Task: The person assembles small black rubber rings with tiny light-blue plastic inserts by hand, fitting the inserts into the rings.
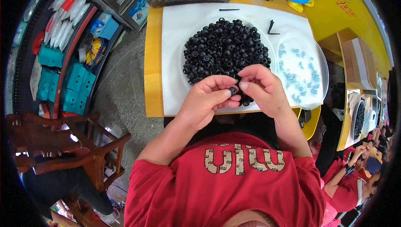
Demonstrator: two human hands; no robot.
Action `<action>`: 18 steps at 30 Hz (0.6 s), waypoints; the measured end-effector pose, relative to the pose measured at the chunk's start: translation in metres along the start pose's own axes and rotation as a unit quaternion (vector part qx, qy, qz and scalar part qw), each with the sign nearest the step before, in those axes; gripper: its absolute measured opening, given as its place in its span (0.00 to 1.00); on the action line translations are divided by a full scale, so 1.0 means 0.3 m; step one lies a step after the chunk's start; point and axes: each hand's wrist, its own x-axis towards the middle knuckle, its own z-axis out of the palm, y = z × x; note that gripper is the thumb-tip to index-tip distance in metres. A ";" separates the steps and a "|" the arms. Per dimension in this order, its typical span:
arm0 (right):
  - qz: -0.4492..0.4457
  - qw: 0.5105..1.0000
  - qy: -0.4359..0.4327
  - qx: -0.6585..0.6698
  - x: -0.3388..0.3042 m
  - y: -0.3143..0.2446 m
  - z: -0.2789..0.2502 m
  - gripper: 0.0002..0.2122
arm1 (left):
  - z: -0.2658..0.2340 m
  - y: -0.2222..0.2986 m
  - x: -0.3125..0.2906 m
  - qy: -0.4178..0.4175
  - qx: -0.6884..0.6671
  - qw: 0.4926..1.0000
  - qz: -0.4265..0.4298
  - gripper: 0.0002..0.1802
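Yellow table (153,68), held black part (233,90), axis unclear

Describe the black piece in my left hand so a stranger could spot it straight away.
On the yellow table, find the round heap of black pieces. At its near edge is the left hand, with the black piece at its thumb tip. Unlike the heaped ones, it is gripped by that hand.

Bright, even light fills the centre, where the white sheet (172,47) on the table (153,60) looks nearly washed out; the black beads (225,47) carry small highlights. Fisheye distortion curves the shelves (68,63) at the left, vignetting blackens the corners, and detail smears toward the right rim.
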 end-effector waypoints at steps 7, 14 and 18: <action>-0.015 0.987 0.127 -0.096 0.045 0.001 -0.106 0.05 | -0.089 0.062 -0.049 -0.017 0.030 0.999 0.004 0.08; -0.154 0.918 0.090 -0.354 0.137 -0.006 -0.073 0.05 | -0.102 0.045 -0.052 -0.019 0.049 0.998 -0.018 0.07; -0.131 0.899 0.020 -0.417 0.143 -0.019 -0.059 0.05 | -0.110 0.041 -0.056 -0.032 0.048 0.998 -0.018 0.08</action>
